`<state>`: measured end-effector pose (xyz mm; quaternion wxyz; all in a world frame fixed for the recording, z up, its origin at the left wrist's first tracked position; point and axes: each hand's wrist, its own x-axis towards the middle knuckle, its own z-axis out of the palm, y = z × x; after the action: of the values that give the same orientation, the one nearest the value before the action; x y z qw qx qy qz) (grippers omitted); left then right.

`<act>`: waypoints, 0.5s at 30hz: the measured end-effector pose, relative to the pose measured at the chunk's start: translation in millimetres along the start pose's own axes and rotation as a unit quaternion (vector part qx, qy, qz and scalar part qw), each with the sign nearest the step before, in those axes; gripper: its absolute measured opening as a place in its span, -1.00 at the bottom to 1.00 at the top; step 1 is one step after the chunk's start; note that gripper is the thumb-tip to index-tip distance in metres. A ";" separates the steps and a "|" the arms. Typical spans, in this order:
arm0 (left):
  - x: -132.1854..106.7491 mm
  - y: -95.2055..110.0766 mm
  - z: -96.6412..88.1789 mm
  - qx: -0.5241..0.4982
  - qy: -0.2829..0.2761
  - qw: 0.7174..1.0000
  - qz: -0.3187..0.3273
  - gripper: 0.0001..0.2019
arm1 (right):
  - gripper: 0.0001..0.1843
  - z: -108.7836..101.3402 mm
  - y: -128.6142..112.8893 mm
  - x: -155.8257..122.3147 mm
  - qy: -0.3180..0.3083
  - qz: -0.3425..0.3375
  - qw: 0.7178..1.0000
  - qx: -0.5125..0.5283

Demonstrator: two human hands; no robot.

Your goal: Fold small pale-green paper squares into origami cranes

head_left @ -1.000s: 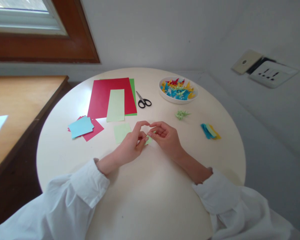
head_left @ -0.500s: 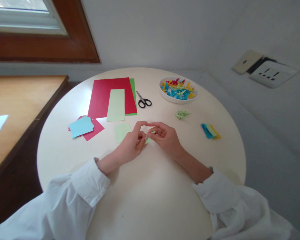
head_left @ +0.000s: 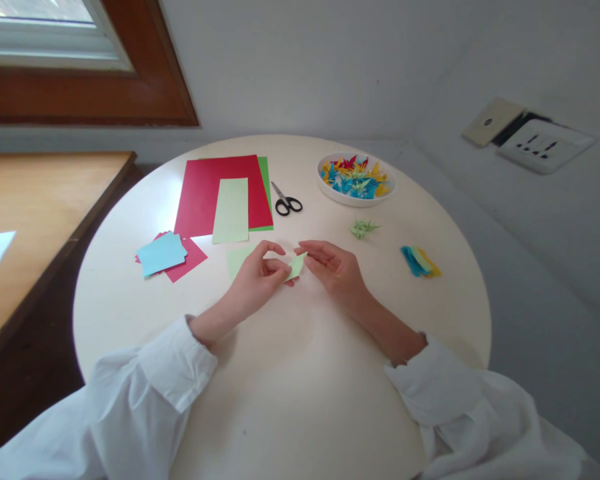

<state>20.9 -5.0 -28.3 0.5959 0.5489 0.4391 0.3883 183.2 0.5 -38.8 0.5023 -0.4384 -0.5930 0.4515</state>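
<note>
Your left hand [head_left: 255, 280] pinches a flat, pointed pale-green paper fold [head_left: 296, 267]; by its far right tip, your right hand [head_left: 341, 272] curves, its grip unclear.

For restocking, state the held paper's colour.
The held paper is pale green, best seen in the head view.

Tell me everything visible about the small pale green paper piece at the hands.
The small, pale green paper piece looks thin and matte, apparently folded, a slanted angular shape with its pointed end toward the upper right. The left hand pinches its lower left, partly hiding it. The right hand is beside its upper right; contact is unclear. It is over the round white table.
</note>
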 end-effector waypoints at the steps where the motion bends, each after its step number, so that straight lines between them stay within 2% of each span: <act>1: 0.1 2.0 -0.2 -0.005 0.010 1.000 -0.007 -0.80 | -0.74 -2.4 -1.1 0.2 0.002 -0.010 1.000 -0.010; 4: 0.4 6.0 -0.6 -0.024 0.026 0.999 -0.022 -0.83 | -0.73 -8.4 -4.5 0.6 0.013 -0.032 0.998 -0.058; 7: 0.8 5.9 -1.0 -0.030 0.028 0.999 -0.023 -0.86 | -0.75 -10.2 -5.2 0.2 -0.018 -0.039 0.996 -0.080; 11: 1.5 3.3 -1.8 -0.045 0.011 0.999 -0.028 -0.90 | -0.85 -7.9 -1.0 -0.3 -0.067 -0.052 0.993 -0.076; 15: 1.6 2.0 -1.8 -0.092 -0.012 0.994 -0.057 -0.91 | -0.92 -7.9 2.8 -0.1 -0.086 -0.049 0.993 -0.059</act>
<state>19.7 -2.8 -26.5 0.6702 0.4707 0.4246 0.3859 191.2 1.7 -40.8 0.4447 -0.3972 -0.6804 0.4261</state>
